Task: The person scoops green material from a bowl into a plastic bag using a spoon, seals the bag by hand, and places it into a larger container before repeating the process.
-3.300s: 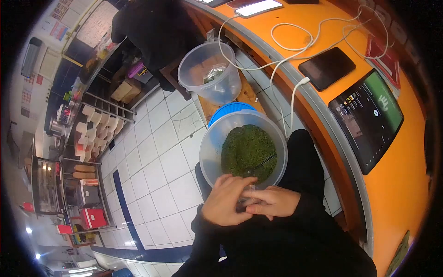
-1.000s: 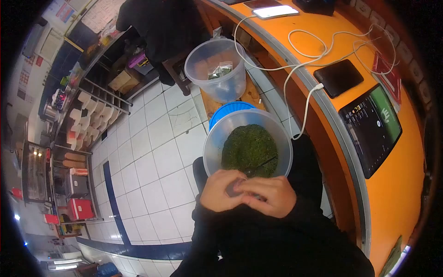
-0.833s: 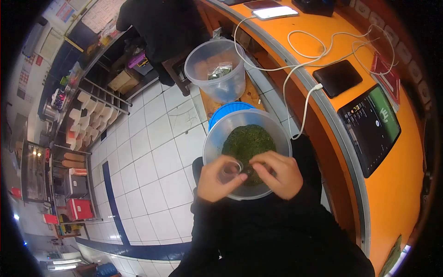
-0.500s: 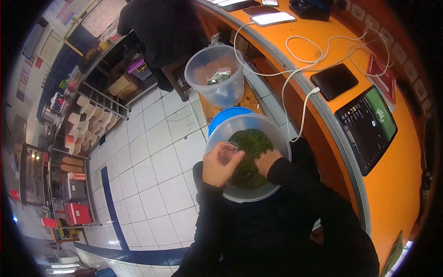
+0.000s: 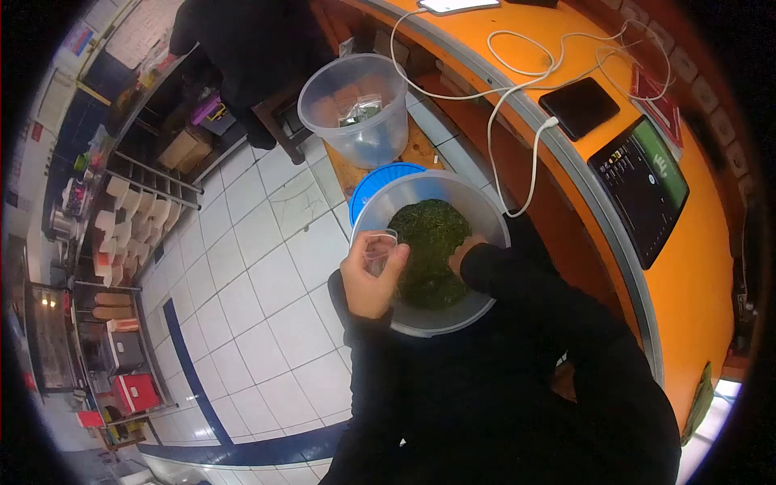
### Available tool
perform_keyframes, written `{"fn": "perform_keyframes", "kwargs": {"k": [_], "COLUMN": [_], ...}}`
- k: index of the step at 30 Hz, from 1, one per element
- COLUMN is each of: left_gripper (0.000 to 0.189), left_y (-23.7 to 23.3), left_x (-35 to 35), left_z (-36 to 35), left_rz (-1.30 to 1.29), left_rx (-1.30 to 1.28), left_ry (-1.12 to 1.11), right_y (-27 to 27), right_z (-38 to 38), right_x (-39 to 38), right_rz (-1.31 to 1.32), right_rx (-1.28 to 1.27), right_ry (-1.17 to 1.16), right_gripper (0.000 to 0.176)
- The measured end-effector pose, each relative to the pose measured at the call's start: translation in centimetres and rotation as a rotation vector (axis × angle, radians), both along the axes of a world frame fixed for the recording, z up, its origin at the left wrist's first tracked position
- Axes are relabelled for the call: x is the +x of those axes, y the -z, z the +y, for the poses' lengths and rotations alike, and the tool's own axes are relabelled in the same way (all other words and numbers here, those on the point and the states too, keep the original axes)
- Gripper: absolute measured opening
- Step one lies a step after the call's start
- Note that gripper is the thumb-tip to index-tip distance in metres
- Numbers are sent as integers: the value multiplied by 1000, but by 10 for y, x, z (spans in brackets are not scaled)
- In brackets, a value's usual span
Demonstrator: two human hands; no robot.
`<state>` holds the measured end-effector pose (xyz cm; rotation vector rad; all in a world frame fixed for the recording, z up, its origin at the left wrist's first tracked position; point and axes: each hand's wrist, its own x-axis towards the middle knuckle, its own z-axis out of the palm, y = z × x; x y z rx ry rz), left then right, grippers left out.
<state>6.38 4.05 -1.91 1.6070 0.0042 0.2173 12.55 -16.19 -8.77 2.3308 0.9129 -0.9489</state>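
Observation:
My left hand (image 5: 371, 279) is closed around a small clear plastic bag (image 5: 378, 249), its mouth spread between thumb and fingers at the left rim of a translucent plastic bucket (image 5: 485, 202). Chopped green herbs (image 5: 432, 267) cover the bottom of that bucket, which is at my lap. Inside it, my right hand (image 5: 466, 252) has its fingers curled down into the herbs near the right wall. The sleeve and the hand itself hide part of those fingertips.
A second translucent bucket (image 5: 356, 137) stands beyond on a wooden bench (image 5: 420, 149), with a clear bag of greens (image 5: 360, 111) inside. A blue lid (image 5: 380, 184) lies between the buckets. At right, an orange counter (image 5: 687, 299) holds a tablet (image 5: 640, 190), phone (image 5: 579, 107) and cables. Another person (image 5: 242, 56) stands ahead.
The camera view has shifted, so the surroundings sit further left and higher. My right hand has sunk lower into the herbs, while the left still holds the bag at the rim.

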Motion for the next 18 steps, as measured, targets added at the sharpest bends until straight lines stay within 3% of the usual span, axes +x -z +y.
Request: {"fn": "perform_keyframes", "kwargs": {"k": [6,9,14,18], "left_gripper": [33,32,33,34], "left_y": [-8,-7,-6,-2], "left_x": [-3,-2,-4,-3], "left_z": [1,2,3,4], "left_rz": [41,37,61,52], "left_rx": [-22,18,-8,-7], "left_ry": [0,-2,-14,-27], "right_y": [-6,-19,-34,-33], "right_z": [4,3,5,2], "right_x": [3,1,-2,0], "right_rz": [111,75,50,-118], "right_rx": [-35,126,276,416], "right_ry": [-1,73,79,82], "right_gripper": [39,41,22,20]}}
